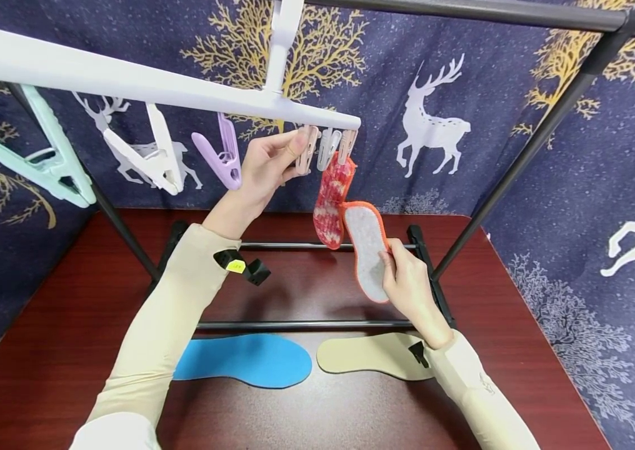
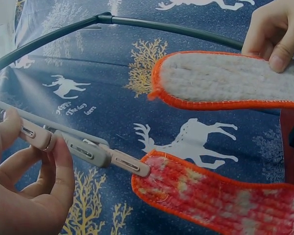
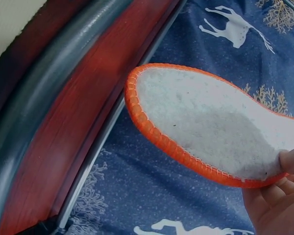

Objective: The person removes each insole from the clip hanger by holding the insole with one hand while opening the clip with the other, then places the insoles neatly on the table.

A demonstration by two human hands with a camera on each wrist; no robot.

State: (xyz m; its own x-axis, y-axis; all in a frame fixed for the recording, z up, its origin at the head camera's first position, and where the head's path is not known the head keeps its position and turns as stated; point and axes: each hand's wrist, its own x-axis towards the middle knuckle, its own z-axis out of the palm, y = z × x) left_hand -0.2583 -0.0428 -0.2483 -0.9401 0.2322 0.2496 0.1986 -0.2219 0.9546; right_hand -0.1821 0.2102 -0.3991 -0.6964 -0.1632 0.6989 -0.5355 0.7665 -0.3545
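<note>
My left hand (image 1: 265,164) pinches a beige clothespin (image 2: 35,134) near the end of a white hanging bar (image 1: 182,87). Beside it are a grey clothespin (image 2: 83,149) and another beige clothespin (image 2: 130,162), which grips the top of a red patterned insole (image 1: 330,209) with orange edging. That insole hangs straight down. In my right hand (image 1: 412,284) is a second insole (image 1: 367,244), its grey-white side showing and its orange rim held between thumb and fingers. Its upper end overlaps the hanging one in the head view, while the left wrist view shows it apart from the clothespins.
Mint (image 1: 50,156), white (image 1: 157,156) and purple (image 1: 224,153) clothespins hang further left on the bar. A black rack frame (image 1: 520,147) stands around the work. On the table (image 1: 317,419) lie a blue insole (image 1: 244,359) and a beige insole (image 1: 365,355).
</note>
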